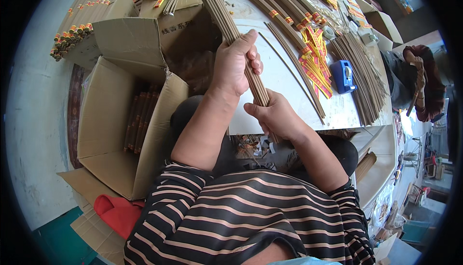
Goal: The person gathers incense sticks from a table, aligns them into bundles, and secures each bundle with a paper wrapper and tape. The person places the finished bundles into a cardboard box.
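Note:
A bundle of brown incense sticks (219,12) slants across my front, its upper end pointing to the far left. Around its middle wraps my left hand (235,62), thumb lying along the sticks. Lower down, my right hand (277,115) is closed round the same bundle near its bottom end. To the right, a few loose incense sticks (296,72) lie on the white table (246,120). Beyond them are red and yellow paper bands (316,67), a blue tape dispenser (343,77) and a spread of loose sticks (359,81).
An open cardboard box (108,115) at my left holds dark banded bundles (141,120). Finished bundles (277,14) with bands lie at the table's far side, and more are stacked (87,19) at far left. Another person (419,81) is at the right. Red cloth (115,214) hangs by the box.

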`<action>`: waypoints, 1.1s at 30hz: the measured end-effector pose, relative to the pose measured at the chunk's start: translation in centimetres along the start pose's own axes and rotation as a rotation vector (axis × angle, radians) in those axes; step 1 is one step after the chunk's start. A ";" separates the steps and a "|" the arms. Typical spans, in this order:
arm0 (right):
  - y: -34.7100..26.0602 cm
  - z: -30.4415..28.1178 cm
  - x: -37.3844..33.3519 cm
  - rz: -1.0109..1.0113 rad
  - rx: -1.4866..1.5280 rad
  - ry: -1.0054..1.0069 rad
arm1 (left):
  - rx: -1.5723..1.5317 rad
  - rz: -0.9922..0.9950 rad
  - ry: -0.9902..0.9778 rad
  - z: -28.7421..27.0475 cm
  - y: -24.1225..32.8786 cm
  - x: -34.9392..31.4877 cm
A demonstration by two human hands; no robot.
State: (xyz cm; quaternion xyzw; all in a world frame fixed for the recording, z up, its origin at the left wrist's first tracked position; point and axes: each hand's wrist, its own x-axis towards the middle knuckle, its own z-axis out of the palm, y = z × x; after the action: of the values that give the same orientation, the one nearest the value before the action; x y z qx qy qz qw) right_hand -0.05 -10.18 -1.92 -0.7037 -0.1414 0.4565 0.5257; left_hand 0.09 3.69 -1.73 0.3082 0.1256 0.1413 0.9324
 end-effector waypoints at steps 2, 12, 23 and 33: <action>0.0 -0.7 -0.6 0.095 0.291 -0.229 | -0.159 -0.064 -0.176 -1.1 0.3 0.7; 0.7 -0.4 -1.2 0.041 0.041 -0.107 | -0.018 0.014 -0.131 0.4 0.7 -0.5; 0.6 -0.8 -1.4 -0.695 -0.075 0.265 | 0.369 0.309 -0.236 6.4 -1.1 -5.2; 1.3 -3.6 -1.4 -0.491 -0.062 0.108 | 0.644 0.396 -0.335 9.8 -0.2 -5.7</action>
State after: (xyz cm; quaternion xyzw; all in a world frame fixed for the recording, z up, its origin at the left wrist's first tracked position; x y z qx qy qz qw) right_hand 1.74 -13.86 -2.25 -0.6875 -0.2935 0.2723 0.6058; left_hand -2.02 -3.74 6.64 0.6213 -0.0518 0.2193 0.7505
